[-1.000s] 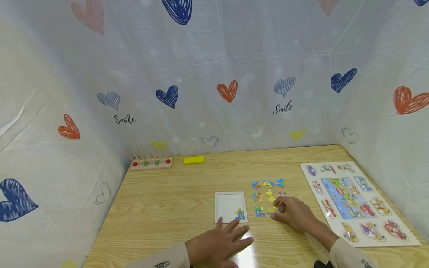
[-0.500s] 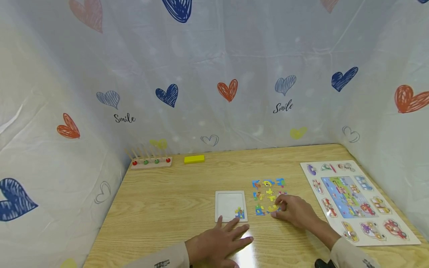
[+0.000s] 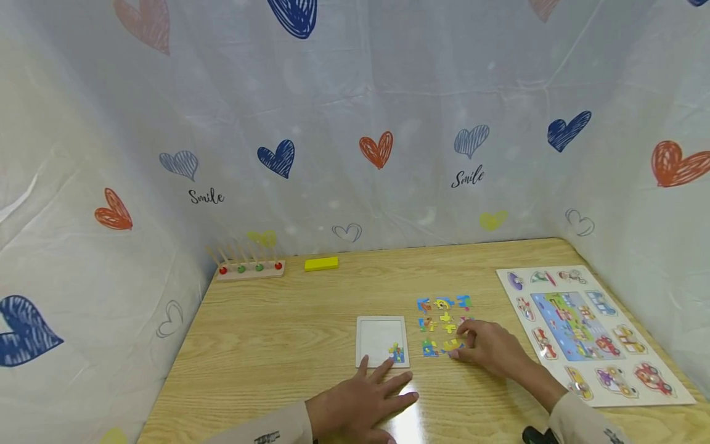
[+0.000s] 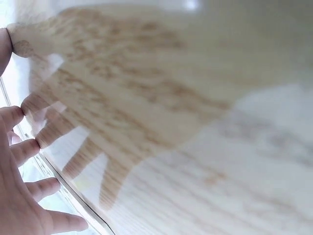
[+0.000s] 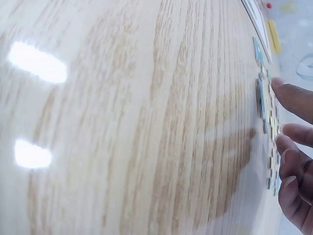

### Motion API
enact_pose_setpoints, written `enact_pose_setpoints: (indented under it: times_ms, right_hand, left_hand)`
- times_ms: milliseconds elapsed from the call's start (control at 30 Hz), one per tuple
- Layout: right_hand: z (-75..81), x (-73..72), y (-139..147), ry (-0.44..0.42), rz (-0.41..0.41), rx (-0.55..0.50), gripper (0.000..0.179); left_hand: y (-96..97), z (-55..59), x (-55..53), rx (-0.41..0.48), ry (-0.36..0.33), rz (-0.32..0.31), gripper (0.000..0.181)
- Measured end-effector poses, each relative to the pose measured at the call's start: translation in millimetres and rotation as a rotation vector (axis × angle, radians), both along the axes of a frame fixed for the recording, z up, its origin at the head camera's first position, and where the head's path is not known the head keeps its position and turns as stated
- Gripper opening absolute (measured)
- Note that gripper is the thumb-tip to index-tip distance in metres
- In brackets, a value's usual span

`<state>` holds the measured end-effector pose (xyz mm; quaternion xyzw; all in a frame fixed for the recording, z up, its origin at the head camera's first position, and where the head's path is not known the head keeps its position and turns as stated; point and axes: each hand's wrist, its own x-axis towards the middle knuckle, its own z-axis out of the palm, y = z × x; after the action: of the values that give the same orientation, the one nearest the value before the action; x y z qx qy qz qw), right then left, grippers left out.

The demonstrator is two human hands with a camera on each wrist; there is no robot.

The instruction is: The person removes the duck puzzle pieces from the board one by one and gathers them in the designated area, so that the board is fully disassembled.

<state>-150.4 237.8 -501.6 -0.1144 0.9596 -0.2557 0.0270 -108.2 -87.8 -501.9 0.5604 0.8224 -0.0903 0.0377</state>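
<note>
My left hand (image 3: 368, 401) rests palm down with its fingers spread. Its fingertips touch the near edge of a small white puzzle frame (image 3: 360, 342), seen from the side in the left wrist view. A few joined jigsaw pieces (image 3: 396, 353) sit in the frame's near right corner. Right of the frame, several loose jigsaw pieces (image 3: 444, 304) lie in rows on the table. With bent thumb and fingers, my right hand (image 3: 490, 350) holds a yellow jigsaw piece (image 3: 452, 345) in the nearest row by its edges. That hand hides part of the rows.
A large white puzzle board (image 3: 554, 370) with vehicle pictures lies on the right. At the back left stand a wooden peg rack (image 3: 252, 274) with red and green beads and a yellow block (image 3: 322, 264). A heart-print curtain (image 3: 333, 197) surrounds the wooden table (image 3: 266, 345).
My right hand has shifted only very slightly beside the yellow jigsaw piece. The left hand, frame and loose pieces stay as they were.
</note>
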Motion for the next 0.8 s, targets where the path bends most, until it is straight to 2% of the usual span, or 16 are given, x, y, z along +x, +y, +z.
enact_pose_setpoints:
  times_ms: [267, 433, 633, 800]
  right_hand:
    - [4.2, -1.1, -3, 0.055, 0.039, -0.009, 0.042]
    - [6.7, -2.4, -7, 0.079, 0.061, -0.046, 0.034]
    - [9.9, -1.7, -14, 0.035, 0.089, -0.098, 0.033]
    - [14.5, -0.1, -23, 0.033, 0.136, -0.114, 0.033]
  left_hand:
    - [-2.8, -0.1, 2.0, 0.053, 0.068, -0.060, 0.071]
    - [-8.0, 3.5, -9.1, 0.076, 0.058, -0.072, 0.070]
    - [-22.7, 8.2, -29.4, 0.088, -0.003, 0.008, 0.073]
    - [-36.7, 6.0, -38.3, 0.081, -0.066, 0.116, 0.078]
